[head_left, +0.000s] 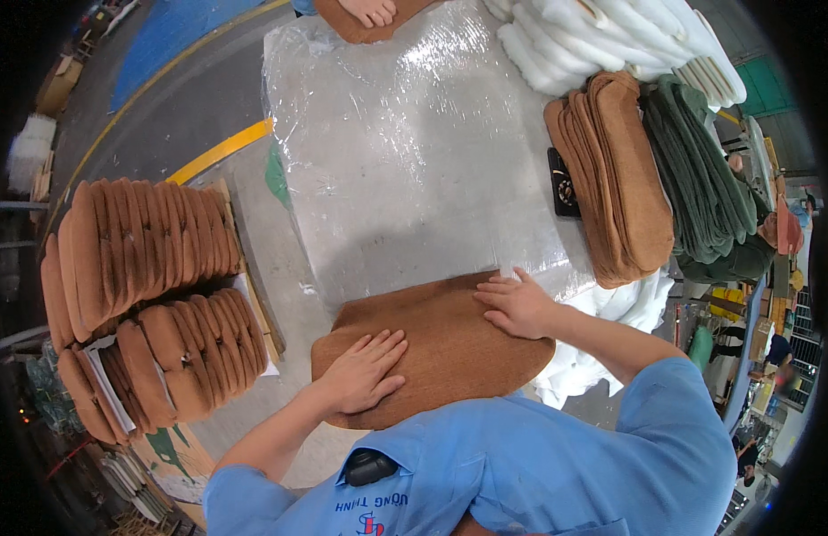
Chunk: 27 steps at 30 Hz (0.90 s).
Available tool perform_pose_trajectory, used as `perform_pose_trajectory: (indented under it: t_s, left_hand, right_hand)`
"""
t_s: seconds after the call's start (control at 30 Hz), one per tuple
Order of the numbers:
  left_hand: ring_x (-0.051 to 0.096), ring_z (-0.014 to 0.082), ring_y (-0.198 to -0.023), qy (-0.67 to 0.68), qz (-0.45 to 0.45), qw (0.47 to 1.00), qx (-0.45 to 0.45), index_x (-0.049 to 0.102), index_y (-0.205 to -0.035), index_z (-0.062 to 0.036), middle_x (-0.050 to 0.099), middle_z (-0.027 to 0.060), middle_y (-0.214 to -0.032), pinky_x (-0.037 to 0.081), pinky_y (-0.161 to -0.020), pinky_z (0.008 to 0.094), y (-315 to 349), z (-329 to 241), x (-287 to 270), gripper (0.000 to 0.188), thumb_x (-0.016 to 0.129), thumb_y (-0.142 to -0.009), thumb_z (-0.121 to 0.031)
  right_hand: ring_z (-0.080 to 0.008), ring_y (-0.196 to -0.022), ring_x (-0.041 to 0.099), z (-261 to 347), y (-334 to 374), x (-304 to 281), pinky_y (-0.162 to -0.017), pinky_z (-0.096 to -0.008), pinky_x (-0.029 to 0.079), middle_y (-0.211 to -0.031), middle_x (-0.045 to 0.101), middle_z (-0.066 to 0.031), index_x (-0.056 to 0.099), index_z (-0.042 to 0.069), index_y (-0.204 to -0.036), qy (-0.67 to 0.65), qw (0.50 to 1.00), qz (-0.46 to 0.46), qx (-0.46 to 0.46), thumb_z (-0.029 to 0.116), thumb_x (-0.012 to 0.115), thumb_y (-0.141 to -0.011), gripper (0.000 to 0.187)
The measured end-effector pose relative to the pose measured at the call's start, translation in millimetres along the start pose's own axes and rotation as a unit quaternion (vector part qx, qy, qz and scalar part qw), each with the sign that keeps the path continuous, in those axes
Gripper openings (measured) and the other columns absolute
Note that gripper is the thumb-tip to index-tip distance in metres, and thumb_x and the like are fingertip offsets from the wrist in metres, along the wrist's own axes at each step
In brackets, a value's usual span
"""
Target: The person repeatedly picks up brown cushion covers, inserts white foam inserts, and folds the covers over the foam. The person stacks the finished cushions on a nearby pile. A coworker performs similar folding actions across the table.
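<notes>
A brown fabric piece with rounded ends (441, 348), like a cushion cover, lies flat at the near edge of the plastic-covered table, close against my body. My left hand (365, 371) rests palm down on its left part, fingers stretched out and slightly apart. Near its upper right edge, my right hand (516, 306) also lies flat with spread fingers. Neither hand grips anything. Whether the piece is padded inside, I cannot tell.
Clear plastic sheeting (414, 179) covers the table. Stacked brown covers (610, 179), dark green covers (700, 170) and white padding (592, 45) line the right side. Brown cushions (155, 250) stand in rows at left. Across the table, another person's hand (371, 11) touches a brown piece.
</notes>
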<state>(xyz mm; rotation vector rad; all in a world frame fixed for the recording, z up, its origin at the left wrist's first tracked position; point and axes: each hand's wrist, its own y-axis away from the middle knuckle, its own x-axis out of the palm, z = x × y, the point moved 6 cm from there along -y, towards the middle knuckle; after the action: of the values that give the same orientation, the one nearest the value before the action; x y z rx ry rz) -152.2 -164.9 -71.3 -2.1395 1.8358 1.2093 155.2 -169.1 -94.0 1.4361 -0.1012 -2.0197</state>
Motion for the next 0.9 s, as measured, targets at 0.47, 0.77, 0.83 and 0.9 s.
perform_pose_trajectory:
  t_s: [0.47, 0.77, 0.83, 0.9]
  left_hand:
    - [0.039, 0.0339, -0.151, 0.093, -0.055, 0.977, -0.183, 0.051, -0.152, -0.0027, 0.047, 0.0175, -0.16, 0.031, -0.125, 0.0432, 0, 43, -21, 0.057, 0.045, -0.11, -0.041]
    - [0.052, 0.0272, -0.142, 0.698, -0.369, 0.573, -0.219, 0.053, -0.149, 0.0016, 0.058, 0.0125, -0.15, 0.037, -0.12, 0.0402, 84, 75, 43, 0.054, 0.06, -0.104, -0.028]
    - [0.054, 0.0266, -0.138, 0.721, -0.373, 0.54, -0.221, 0.053, -0.149, -0.0008, 0.063, 0.0119, -0.143, 0.042, -0.117, 0.0419, 78, 79, 40, 0.052, 0.056, -0.105, -0.027]
    - [0.056, 0.0274, -0.136, 0.742, -0.347, 0.526, -0.227, 0.052, -0.151, -0.0014, 0.063, 0.0118, -0.142, 0.045, -0.114, 0.0423, 74, 80, 35, 0.052, 0.053, -0.106, -0.027]
  right_hand:
    - [-0.0273, -0.104, 0.073, -37, -27, -19, -0.098, -0.0377, 0.053, -0.111, 0.078, -0.0127, 0.077, -0.001, -0.109, -0.286, 0.95, 0.001, 0.125, 0.029, 0.058, -0.103, 0.036]
    - [-0.0231, -0.114, 0.067, -33, 69, -20, -0.104, -0.034, 0.046, -0.106, 0.077, -0.0098, 0.078, -0.003, -0.102, -0.613, 0.711, -0.334, 0.088, 0.036, 0.042, -0.113, 0.054]
    - [-0.0232, -0.107, 0.068, -41, 54, -3, -0.1, -0.0344, 0.048, -0.102, 0.077, -0.0114, 0.076, -0.002, -0.096, -0.663, 0.646, -0.371, 0.075, 0.041, 0.041, -0.113, 0.058]
    - [-0.0232, -0.101, 0.069, -50, 36, 9, -0.096, -0.0348, 0.05, -0.096, 0.076, -0.013, 0.074, -0.002, -0.091, -0.703, 0.594, -0.387, 0.059, 0.045, 0.039, -0.112, 0.062]
